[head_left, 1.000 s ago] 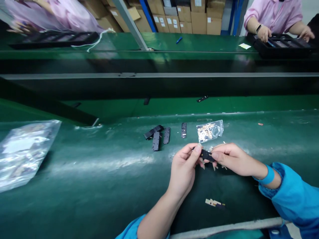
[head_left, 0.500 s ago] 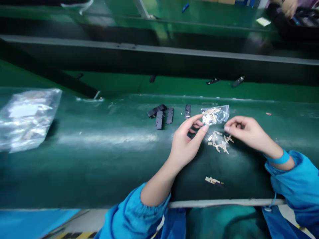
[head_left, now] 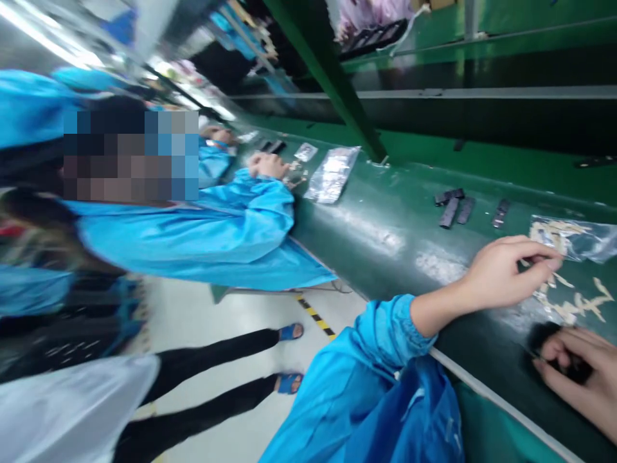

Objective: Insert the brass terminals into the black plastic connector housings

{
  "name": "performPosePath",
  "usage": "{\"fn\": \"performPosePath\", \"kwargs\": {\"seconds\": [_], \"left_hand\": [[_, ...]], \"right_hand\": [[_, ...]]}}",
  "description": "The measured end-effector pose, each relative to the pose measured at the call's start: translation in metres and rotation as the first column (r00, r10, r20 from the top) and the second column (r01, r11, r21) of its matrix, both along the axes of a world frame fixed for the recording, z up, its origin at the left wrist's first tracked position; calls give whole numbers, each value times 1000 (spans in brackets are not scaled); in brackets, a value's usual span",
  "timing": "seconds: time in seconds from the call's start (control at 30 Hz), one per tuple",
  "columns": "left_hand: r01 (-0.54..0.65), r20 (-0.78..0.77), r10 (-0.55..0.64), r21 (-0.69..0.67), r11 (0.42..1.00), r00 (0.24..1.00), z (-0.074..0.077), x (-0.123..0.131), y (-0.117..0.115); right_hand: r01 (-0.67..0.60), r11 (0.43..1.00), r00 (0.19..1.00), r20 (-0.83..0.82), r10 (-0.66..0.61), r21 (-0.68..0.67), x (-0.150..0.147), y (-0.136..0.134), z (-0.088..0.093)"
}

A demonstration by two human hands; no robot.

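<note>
My left hand [head_left: 511, 273] is over the bench, its thumb and index finger pinched together at the near-left corner of a clear plastic bag [head_left: 573, 239] of small cream-coloured strips. What the fingertips hold, if anything, is hidden. Just below the bag lies a loose scatter of cream strips [head_left: 576, 305]. Nearer the bench edge, my right hand [head_left: 581, 370] is partly cut off by the frame. Its fingers are curled, thumb and index tips close together, and blur hides whatever is between them. Several black rectangular parts [head_left: 449, 211] lie beyond my left hand, with one more black part [head_left: 500, 213] apart from them.
A co-worker in a blue smock [head_left: 193, 225] stands at my left, hands over the same green bench [head_left: 357, 238]. A larger plastic bag [head_left: 332, 173] lies between us. A green post [head_left: 332, 77] slants up from the bench. Someone's legs [head_left: 216, 373] show on the floor.
My view has swung to the left, bringing the co-worker and the floor into sight. My right hand has moved from beside the bag to nearer the bench edge. My left hand stays by the bag.
</note>
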State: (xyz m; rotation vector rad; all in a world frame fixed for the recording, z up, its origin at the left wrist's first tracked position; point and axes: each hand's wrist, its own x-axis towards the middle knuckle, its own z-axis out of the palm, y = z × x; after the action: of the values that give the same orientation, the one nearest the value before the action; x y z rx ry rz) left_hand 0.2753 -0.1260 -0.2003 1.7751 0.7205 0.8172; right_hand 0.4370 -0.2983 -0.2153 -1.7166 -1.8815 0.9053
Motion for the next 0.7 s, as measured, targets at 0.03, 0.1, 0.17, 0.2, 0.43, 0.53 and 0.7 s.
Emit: {"fn": "performPosePath", "kwargs": {"seconds": [0.03,0.1,0.17,0.2,0.43,0.53,0.7], "left_hand": [[-2,22,2,-7,1000,1000,3,-2,-1],[-21,25,22,-31,999,999,9,-8,0],[-16,-17,15,-58,998,1000,12,-14,4],[2,-40,-5,-78,997,999,13,-16,7],[498,-201,-564,-297,815,801,29,-22,12],[529,-142,-632,-427,734,762,31,-21,13],[502,-71,-606,-488,714,792,29,-16,9]], "right_hand": [[-65,997,998,-15,64,-38,-3,5,10],[-151,984,988,-36,148,-95,-10,17,27],[-188,975,982,-49,183,-121,-16,28,36],[-198,972,979,-63,191,-129,-17,31,38],[-2,986,937,-344,-58,-169,-4,40,40],[121,966,863,-457,-216,-228,0,43,40],[141,955,786,-557,-268,-259,5,46,42]]}}
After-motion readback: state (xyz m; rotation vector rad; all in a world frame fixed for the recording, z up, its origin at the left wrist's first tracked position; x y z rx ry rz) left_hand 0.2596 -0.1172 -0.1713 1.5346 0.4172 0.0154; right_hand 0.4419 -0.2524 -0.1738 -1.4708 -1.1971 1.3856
